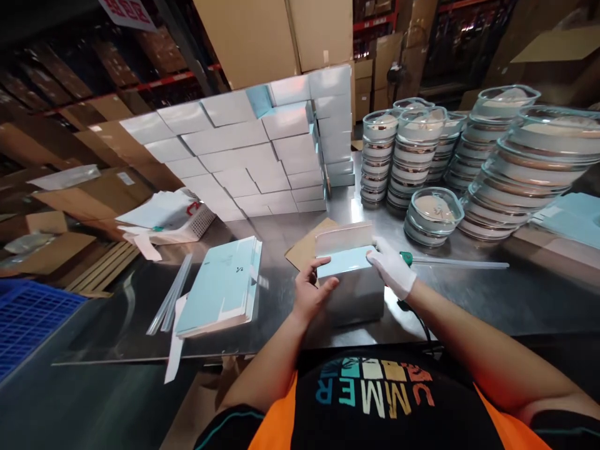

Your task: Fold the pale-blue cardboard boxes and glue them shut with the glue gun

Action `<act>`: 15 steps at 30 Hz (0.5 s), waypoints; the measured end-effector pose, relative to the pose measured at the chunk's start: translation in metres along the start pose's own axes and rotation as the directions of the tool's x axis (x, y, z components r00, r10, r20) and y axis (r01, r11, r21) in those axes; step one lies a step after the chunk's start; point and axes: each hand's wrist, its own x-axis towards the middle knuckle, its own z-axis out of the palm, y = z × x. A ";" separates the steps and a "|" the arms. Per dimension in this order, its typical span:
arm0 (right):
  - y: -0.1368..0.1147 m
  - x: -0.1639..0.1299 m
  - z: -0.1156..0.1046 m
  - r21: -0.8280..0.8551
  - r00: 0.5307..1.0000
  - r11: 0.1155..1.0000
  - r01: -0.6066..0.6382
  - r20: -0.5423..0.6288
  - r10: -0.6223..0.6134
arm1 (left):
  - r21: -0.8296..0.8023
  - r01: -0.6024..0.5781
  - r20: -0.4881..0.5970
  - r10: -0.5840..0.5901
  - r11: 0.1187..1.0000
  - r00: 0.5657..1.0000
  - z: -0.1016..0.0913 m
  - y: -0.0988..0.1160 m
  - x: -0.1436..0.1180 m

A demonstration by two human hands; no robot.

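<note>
A small carton (pixel 355 297) with a light blue panel on top and a raised flap at its far side stands in front of my body. My bare left hand (pixel 313 289) grips its left edge, thumb and fingers spread over the corner. On the other side, my right hand (pixel 394 269), in a white glove, holds the right edge with the thumb pressed on the blue panel. Behind the carton lies a brown cardboard piece (pixel 307 242). A stack of flat light blue sheets (pixel 218 284) rests left of my left hand. Close to the glove is a small green object (pixel 406 257).
White boxes (pixel 244 150) form a wall at the back. Stacked clear lidded containers (pixel 434 215) stand at the back right. Clear strips (pixel 462 264) lie right, more clear strips (pixel 171 297) left. A white basket (pixel 190 224) holds papers; a blue crate (pixel 35 322) is far left.
</note>
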 end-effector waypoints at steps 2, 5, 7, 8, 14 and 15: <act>-0.008 0.003 0.009 0.034 0.999 0.999 -0.022 0.032 0.020 | 0.010 -0.023 0.030 0.023 1.000 0.999 0.000 -0.004 -0.001; -0.003 0.000 0.001 0.077 0.992 0.993 0.087 0.080 -0.093 | -0.016 -0.143 -0.005 0.143 0.990 0.990 0.000 -0.011 -0.001; 0.008 -0.004 -0.010 0.066 0.968 0.973 0.220 0.109 -0.226 | -0.087 -0.245 -0.064 0.240 0.966 0.969 0.000 -0.014 0.001; 0.014 -0.006 -0.015 0.049 0.948 0.955 0.292 0.120 -0.296 | -0.118 -0.295 -0.075 0.287 0.948 0.955 -0.001 -0.015 0.004; 0.020 -0.017 -0.022 0.017 0.797 0.836 0.549 0.293 -0.529 | -0.078 -0.522 0.306 0.519 0.849 0.798 -0.017 -0.006 0.025; 0.016 -0.017 -0.021 0.021 0.786 0.831 0.555 0.312 -0.533 | -0.092 -0.539 0.335 0.536 0.837 0.775 -0.019 -0.004 0.028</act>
